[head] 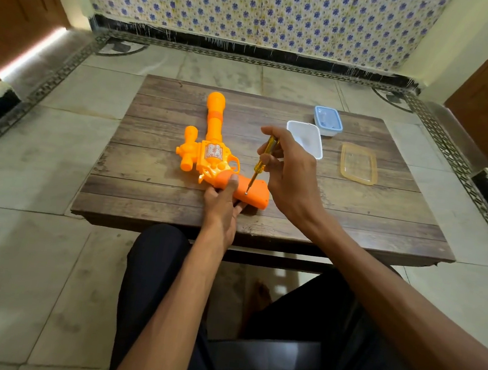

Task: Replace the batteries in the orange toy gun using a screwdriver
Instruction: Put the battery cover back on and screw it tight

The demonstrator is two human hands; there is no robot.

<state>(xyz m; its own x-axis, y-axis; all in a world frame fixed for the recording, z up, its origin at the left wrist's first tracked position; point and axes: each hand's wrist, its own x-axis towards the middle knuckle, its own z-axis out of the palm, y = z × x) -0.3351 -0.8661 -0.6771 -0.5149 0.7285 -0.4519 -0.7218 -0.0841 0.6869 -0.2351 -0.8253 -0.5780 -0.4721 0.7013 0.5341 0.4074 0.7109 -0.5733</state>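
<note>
The orange toy gun [210, 148] lies flat on the low wooden table [152, 133], barrel pointing away from me and grip toward me. My left hand [223, 200] presses on the grip, thumb on top of it. My right hand [289, 171] holds a yellow-handled screwdriver [261, 164] tilted nearly upright. Its tip rests on a small screw [246, 193] in the side of the grip. No batteries are visible.
An open white plastic box [305, 138] stands to the right of the gun. Behind it is a closed box with a blue lid [327, 121]. A clear yellowish lid [358, 163] lies flat further right. My legs are under the table's near edge.
</note>
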